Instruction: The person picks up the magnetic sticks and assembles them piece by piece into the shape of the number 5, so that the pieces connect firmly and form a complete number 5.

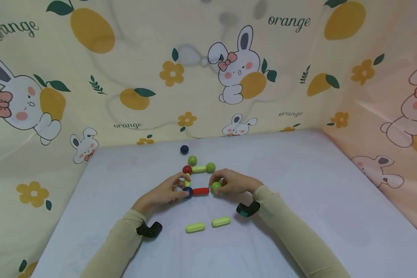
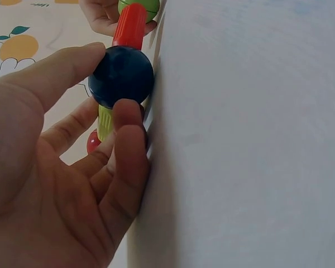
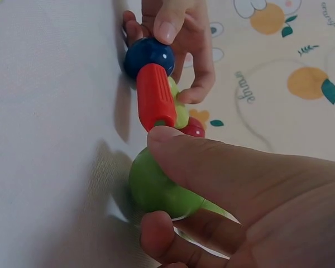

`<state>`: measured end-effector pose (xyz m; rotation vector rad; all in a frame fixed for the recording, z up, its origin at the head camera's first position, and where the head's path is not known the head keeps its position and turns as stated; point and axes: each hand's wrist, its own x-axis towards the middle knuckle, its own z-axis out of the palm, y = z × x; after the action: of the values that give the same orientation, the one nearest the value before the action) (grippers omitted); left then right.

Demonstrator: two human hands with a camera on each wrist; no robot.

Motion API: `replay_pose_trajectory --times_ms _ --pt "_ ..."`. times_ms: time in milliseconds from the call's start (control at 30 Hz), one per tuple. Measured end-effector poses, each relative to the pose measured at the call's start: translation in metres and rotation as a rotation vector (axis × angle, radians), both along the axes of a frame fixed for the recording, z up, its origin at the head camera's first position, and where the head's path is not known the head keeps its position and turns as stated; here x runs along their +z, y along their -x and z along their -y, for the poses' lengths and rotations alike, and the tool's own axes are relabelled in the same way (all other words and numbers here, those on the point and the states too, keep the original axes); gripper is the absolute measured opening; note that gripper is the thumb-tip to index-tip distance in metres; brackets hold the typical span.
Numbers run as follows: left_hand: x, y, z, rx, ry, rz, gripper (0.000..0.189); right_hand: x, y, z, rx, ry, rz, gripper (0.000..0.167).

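Observation:
My left hand (image 1: 166, 190) pinches a dark blue ball (image 2: 121, 77) between thumb and fingers. From this ball a red rod (image 1: 200, 191) points right, and a yellow-green rod (image 1: 187, 181) leads back to a red ball (image 1: 187, 170). Another yellow-green rod (image 1: 199, 169) joins the red ball to a green ball (image 1: 211, 167). A second green ball (image 3: 162, 187) is held in my right hand (image 1: 234, 182), close to the red rod's free end. A narrow gap shows between them in the head view. The right thumb partly covers that ball in the right wrist view.
Two loose yellow-green rods (image 1: 195, 227) lie on the white table (image 1: 299, 162) in front of the hands. Behind the red ball sit a loose green ball (image 1: 192, 160) and a dark blue one (image 1: 184, 149). A printed cloth backdrop (image 1: 201, 104) rises at the table's rear.

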<state>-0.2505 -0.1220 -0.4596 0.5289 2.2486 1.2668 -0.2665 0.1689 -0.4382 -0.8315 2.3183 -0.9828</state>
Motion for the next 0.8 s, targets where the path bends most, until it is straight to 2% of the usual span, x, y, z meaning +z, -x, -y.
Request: replay_pose_trajectory --times_ms 500,800 --pt "0.0006 -0.0038 0.0004 0.008 0.022 -0.005 0.043 -0.0041 -0.0018 0.0042 0.003 0.001 -0.009 0.021" --pt "-0.0028 0.0000 0.0014 0.008 0.010 -0.006 0.043 -0.0040 -0.0005 0.0056 -0.001 -0.005 -0.021 0.021"
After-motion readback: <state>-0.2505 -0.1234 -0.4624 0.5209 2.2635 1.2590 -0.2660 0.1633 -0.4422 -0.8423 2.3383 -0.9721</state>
